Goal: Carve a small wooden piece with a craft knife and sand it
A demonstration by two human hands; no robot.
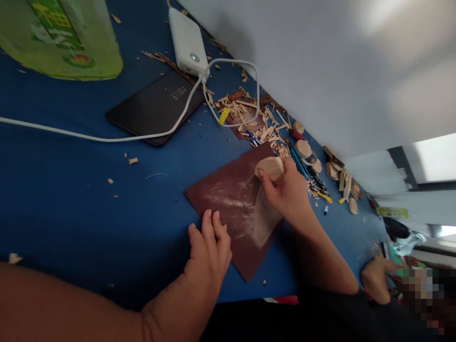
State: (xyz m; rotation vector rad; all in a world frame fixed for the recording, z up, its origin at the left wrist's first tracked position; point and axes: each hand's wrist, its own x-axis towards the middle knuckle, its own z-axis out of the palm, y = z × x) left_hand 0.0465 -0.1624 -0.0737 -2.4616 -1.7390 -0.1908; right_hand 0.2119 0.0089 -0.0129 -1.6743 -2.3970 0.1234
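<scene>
A sheet of reddish-brown sandpaper [228, 183] lies on the blue table, streaked with pale wood dust. Pinched between the thumb and fingers of my right hand [288, 190] is a small rounded piece of wood [270, 167], held at the sheet's upper right part. Its underside is hidden from me. My left hand [210, 251] is open and holds nothing; its fingertips rest at the lower left edge of the sandpaper.
Wood shavings [274, 128], pens and tools [299, 161] line the wall, with wood blocks [344, 180] farther right. A black phone [149, 107], white power bank [187, 40], looping cable [107, 139] and green bag [89, 57] occupy the upper left. Another person's arm [377, 280] shows at right.
</scene>
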